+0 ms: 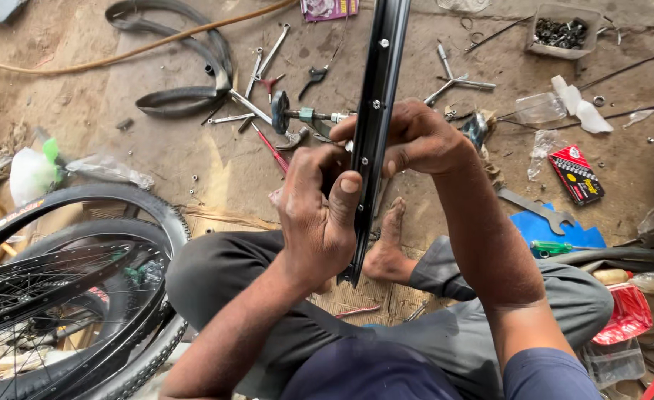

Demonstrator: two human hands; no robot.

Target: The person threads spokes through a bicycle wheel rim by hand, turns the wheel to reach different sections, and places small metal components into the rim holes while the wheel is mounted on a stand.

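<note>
My left hand point(316, 215) is clamped round the lower end of the bare black rim point(373, 126), thumb pressed on its edge, and my right hand point(416, 137) pinches it a little higher up, fingers closed on the metal. No spokes in it yet, as far as I can see, so the lacing looks undone. Just beyond my right hand lies the hub point(297, 115); far left stands a finished wheel point(68, 289).

Spoked wheel point(60, 296), inner tube point(186, 67), wrenches point(456, 78)

Dusty dirt floor point(193, 159) w/ scattered tools — woven mat point(364, 296) — daylight.
</note>
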